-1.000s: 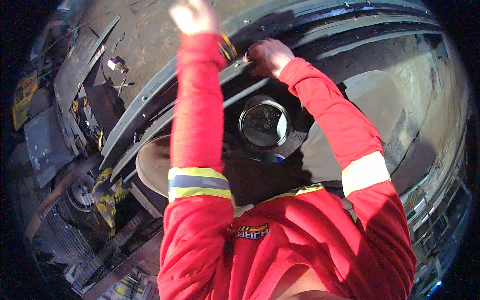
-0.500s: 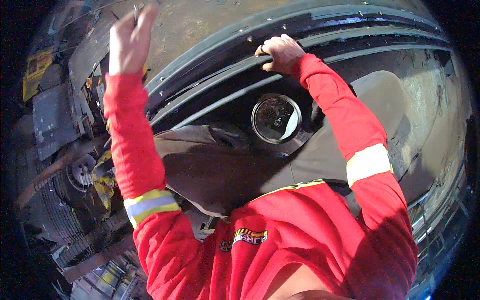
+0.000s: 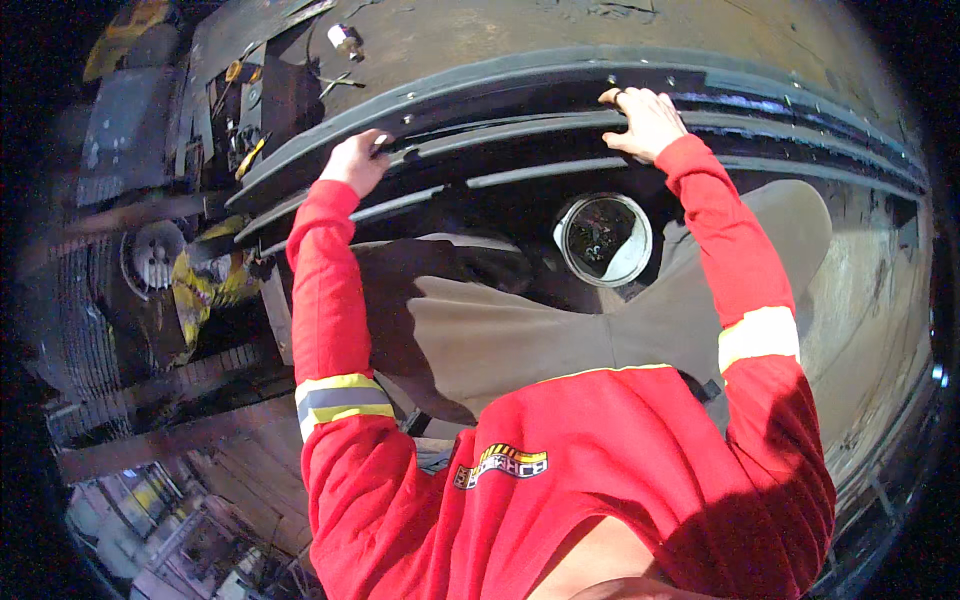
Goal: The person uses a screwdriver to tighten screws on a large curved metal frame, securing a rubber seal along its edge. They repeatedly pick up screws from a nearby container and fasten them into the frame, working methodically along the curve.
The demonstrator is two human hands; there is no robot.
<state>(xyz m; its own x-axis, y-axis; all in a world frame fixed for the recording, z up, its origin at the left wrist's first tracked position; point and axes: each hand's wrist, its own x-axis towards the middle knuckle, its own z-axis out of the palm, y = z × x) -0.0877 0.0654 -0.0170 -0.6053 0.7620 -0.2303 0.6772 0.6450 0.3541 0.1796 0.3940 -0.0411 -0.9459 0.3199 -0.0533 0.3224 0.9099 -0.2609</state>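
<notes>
My left hand (image 3: 357,162) is at the left part of a long dark metal rail (image 3: 530,128) with raised lips. Its thumb and fingers are pinched together on something small and dark that I cannot make out. My right hand (image 3: 648,122), with a dark ring on one finger, lies over the rail further right. Thumb and forefinger are spread apart there, with nothing visible between them. Bolts (image 3: 409,118) stick up along the rail, some near each hand. Below the rail, between my legs, is a round can (image 3: 636,256) with small dark pieces inside.
Beyond the rail, a small white bottle (image 3: 343,38) and a thin metal tool (image 3: 342,82) lie on a brown surface. A yellow-handled tool (image 3: 250,158) is at the left. Machinery with a round metal wheel (image 3: 155,258) and yellow sheeting (image 3: 215,280) stands left of my legs.
My left hand has come down from the upper left to the rail. My right hand has loosened from its curled grip and spread its fingers. The view has shifted, showing more beyond the rail.
</notes>
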